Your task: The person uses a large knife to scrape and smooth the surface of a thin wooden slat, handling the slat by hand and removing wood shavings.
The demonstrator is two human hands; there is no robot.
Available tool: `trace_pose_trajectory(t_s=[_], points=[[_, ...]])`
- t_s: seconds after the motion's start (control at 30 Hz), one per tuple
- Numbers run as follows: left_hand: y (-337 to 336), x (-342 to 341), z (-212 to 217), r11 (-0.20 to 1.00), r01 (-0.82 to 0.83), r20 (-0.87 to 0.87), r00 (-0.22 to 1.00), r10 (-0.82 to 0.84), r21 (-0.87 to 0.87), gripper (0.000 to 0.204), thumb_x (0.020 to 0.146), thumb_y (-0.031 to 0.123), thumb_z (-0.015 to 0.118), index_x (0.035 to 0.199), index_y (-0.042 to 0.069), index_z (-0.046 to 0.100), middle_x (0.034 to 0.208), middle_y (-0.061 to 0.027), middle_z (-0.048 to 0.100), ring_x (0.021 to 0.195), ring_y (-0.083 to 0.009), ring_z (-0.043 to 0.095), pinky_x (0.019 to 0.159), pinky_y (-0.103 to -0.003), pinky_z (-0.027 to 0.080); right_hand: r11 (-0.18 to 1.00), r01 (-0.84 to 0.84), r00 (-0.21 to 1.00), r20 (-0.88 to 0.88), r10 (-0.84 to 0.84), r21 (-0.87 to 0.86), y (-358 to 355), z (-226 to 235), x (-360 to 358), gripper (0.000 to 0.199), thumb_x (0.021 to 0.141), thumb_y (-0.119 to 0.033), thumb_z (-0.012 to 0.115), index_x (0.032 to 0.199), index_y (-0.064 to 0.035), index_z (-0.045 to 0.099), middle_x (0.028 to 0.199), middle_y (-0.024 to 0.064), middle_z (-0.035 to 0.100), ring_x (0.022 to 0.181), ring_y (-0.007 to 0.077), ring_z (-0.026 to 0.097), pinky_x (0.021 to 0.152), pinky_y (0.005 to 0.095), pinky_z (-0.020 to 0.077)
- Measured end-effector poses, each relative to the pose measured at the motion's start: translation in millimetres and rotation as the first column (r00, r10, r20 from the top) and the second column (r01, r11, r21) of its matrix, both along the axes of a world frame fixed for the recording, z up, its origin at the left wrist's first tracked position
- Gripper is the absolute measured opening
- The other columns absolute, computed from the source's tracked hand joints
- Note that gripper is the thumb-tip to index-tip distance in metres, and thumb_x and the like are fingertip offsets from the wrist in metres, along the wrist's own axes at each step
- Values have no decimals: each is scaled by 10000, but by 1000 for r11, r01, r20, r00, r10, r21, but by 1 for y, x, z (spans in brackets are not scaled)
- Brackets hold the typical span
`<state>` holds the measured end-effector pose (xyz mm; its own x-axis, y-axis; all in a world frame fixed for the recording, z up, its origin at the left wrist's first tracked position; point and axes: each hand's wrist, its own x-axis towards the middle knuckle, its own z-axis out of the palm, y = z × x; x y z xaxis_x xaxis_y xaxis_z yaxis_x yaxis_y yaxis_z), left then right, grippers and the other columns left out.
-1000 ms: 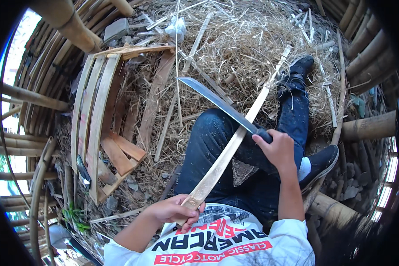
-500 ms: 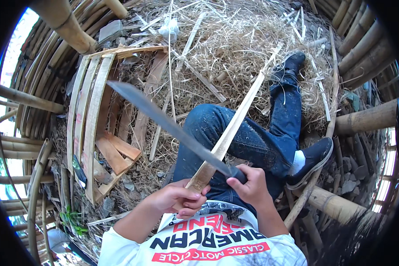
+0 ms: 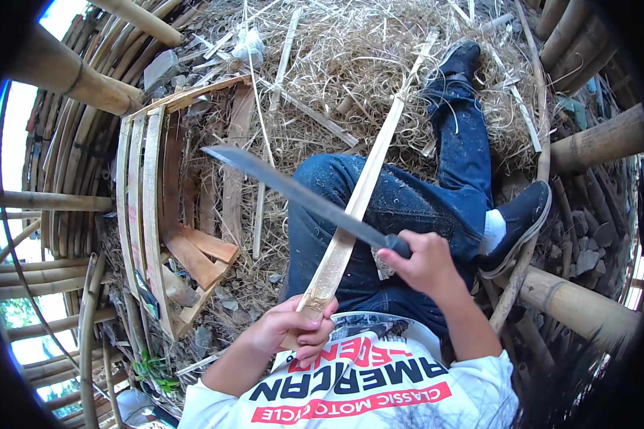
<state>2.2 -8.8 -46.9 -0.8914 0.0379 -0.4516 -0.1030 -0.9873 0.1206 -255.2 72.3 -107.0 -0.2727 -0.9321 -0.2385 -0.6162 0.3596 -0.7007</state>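
Mid-job, by the look of it: one bamboo strip (image 3: 361, 193) in hand, its near end clenched in the left hand (image 3: 293, 330) just above the lap, the far end out on the heap of shavings (image 3: 350, 64) beside the outstretched shoe. One long knife (image 3: 293, 194) gripped by its dark handle in the right hand (image 3: 426, 261), blade laid slantwise across the strip at about mid-length, point toward the left. Whether the edge bites into the strip or only rests on it: cannot tell.

Judged done: plenty of shaving, going by the thick pale litter underfoot, and a strip already thin and flat. Judged left: more trimming along this strip, since the near end looks rougher and wider than the far one.

Count: one knife, one strip in hand, two hands both closed, one slatted bamboo frame (image 3: 147, 207) lying to the left. Several loose offcut slats on the ground, too jumbled for an exact number.
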Motion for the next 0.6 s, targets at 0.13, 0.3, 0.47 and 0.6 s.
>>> trace_pose_trajectory(t_s=[0.13, 0.3, 0.47, 0.6], points=[[4, 3, 1, 997, -39, 12, 999, 38, 72, 211, 912, 133, 500, 1042, 53, 355, 616, -35, 384, 475, -162, 498, 490, -359, 506, 998, 36, 995, 100, -31, -48, -1, -9, -11, 509, 797, -555, 665, 671, -63, 636, 536, 147, 590, 567, 345, 644, 532, 410, 505], [1, -6, 5, 940, -161, -157, 964, 215, 300, 233, 879, 84, 492, 1046, 33, 338, 595, -29, 392, 456, -167, 500, 495, -358, 499, 983, 56, 955, 297, -1, -177, 15, 11, 15, 457, 776, -500, 727, 685, -66, 620, 555, 129, 585, 527, 332, 624, 501, 391, 479], [2, -7, 7, 980, -82, -87, 991, 99, 179, 258, 856, 71, 500, 1041, 33, 324, 587, -38, 388, 446, -168, 490, 469, -355, 488, 983, -61, 979, 181, 93, -176, 22, 31, 22, 498, 760, -555, 715, 649, -82, 606, 531, 101, 570, 513, 303, 626, 488, 382, 488], [7, -8, -1, 979, -125, -59, 989, 136, 162, 265, 831, 44, 495, 1034, 43, 324, 595, -39, 384, 446, -170, 485, 470, -352, 493, 991, -21, 997, 73, 31, -129, 18, 13, 14, 556, 756, -602, 682, 593, -81, 582, 522, 101, 573, 506, 294, 625, 477, 383, 489]])
